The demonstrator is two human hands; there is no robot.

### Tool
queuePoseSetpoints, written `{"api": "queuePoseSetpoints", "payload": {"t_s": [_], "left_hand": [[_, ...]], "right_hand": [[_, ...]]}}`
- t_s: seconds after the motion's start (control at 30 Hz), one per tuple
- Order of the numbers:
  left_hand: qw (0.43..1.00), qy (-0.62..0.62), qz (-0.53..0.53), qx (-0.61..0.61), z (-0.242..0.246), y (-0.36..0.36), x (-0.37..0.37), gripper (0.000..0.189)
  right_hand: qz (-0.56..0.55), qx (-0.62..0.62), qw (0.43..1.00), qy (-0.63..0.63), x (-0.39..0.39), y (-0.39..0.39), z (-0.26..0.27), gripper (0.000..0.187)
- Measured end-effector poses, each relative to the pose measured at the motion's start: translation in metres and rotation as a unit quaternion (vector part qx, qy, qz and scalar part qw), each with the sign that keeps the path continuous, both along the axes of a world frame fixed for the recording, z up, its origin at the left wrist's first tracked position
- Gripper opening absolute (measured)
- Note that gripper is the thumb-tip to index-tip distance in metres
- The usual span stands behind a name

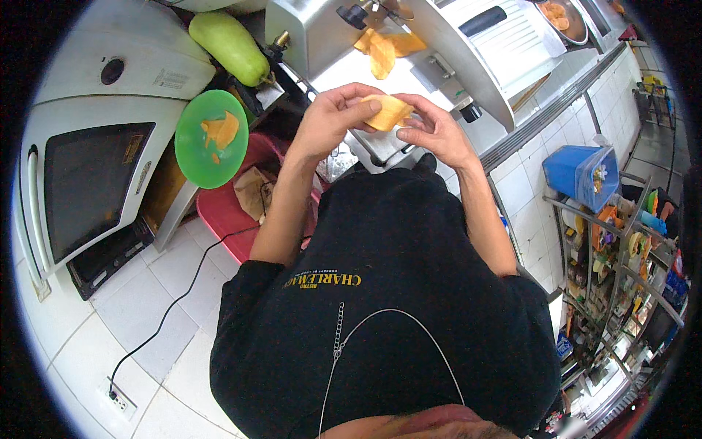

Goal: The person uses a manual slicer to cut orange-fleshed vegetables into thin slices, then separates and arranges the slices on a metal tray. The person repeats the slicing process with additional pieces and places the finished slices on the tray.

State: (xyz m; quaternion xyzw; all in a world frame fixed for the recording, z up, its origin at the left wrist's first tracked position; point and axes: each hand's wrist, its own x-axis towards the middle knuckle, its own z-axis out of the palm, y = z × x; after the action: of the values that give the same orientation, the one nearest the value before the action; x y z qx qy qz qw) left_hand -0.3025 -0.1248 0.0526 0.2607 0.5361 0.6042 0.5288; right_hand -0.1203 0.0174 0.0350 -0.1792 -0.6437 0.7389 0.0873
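Observation:
My left hand (pixel 344 112) pinches thin, curved orange slices (pixel 385 114), probably of a root vegetable or squash, between thumb and fingers. At their other end, my right hand (pixel 436 130) grips the slices' edge with its fingertips. Both hands are above the near edge of a metal food slicer (pixel 312 44). Beyond them, several flat orange slices (pixel 382 55) lie overlapping on the slicer's base. To the left, a green plastic bowl (pixel 205 171) contains a few orange pieces (pixel 222 131).
A pale green gourd (pixel 227 49) lies behind the bowl, beside a white oven (pixel 98 186). Below stands a pink tub (pixel 216 219). The slicer's ribbed carriage (pixel 513 49) is at right, with a metal bowl (pixel 577 34) beyond. A blue bin (pixel 567 170) sits on a rack.

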Motion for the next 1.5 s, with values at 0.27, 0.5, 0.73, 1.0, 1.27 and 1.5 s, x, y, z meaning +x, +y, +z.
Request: {"api": "queuePoseSetpoints", "payload": {"t_s": [0.27, 0.5, 0.73, 1.0, 1.27, 1.5], "left_hand": [[0.973, 0.181, 0.055, -0.135, -0.024, -0.004, -0.033, 0.027], [0.922, 0.328, 0.075, -0.194, -0.059, 0.001, -0.031, 0.022], [0.901, 0.368, 0.106, -0.201, -0.051, 0.005, -0.031, 0.021], [0.84, 0.492, 0.085, -0.213, -0.051, 0.005, -0.033, 0.03], [0.847, 0.493, 0.108, -0.166, -0.034, 0.026, -0.026, 0.027], [0.862, 0.459, 0.145, -0.16, -0.025, 0.016, -0.029, 0.028]], "right_hand": [[-0.09, -0.027, 0.988, -0.121, 0.001, 0.008, -0.015, 0.019], [-0.156, 0.096, 0.954, -0.237, -0.002, 0.007, -0.037, 0.025], [-0.162, 0.148, 0.94, -0.261, -0.008, 0.009, -0.034, 0.022], [-0.131, 0.387, 0.86, -0.305, -0.012, 0.006, -0.019, 0.028], [-0.138, 0.604, 0.772, -0.141, -0.08, 0.017, -0.034, 0.028], [-0.058, 0.643, 0.755, -0.112, -0.088, 0.04, -0.042, 0.02]]}}
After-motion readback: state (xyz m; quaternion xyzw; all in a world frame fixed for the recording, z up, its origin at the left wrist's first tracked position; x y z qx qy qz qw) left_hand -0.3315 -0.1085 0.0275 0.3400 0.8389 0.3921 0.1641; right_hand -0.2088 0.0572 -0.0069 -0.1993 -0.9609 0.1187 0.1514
